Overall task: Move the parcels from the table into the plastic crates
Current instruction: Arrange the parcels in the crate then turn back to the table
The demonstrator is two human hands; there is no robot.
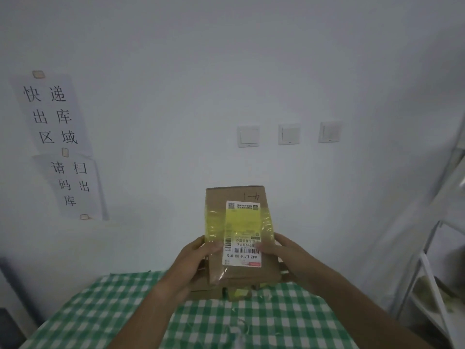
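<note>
- The left hand [198, 258] grips the left edge of a cardboard parcel [239, 238], thumb laid across its front face and fingers curled behind.
- The right hand [284, 255] grips the parcel's right edge in the same way, thumb resting by the barcode.
- The parcel is held upright above the far edge of the table, in front of the wall; yellow tape [216, 222] wraps its middle and a white shipping label [242, 235] covers part of its front.
- More cardboard parcels [214, 290] lie stacked on the green checked tablecloth [113, 306], just below the held one.
- Two paper signs [50, 114] hang on the wall at left, three light switches [289, 134] further right.
- A white metal rack [432, 273] stands at the right edge.
</note>
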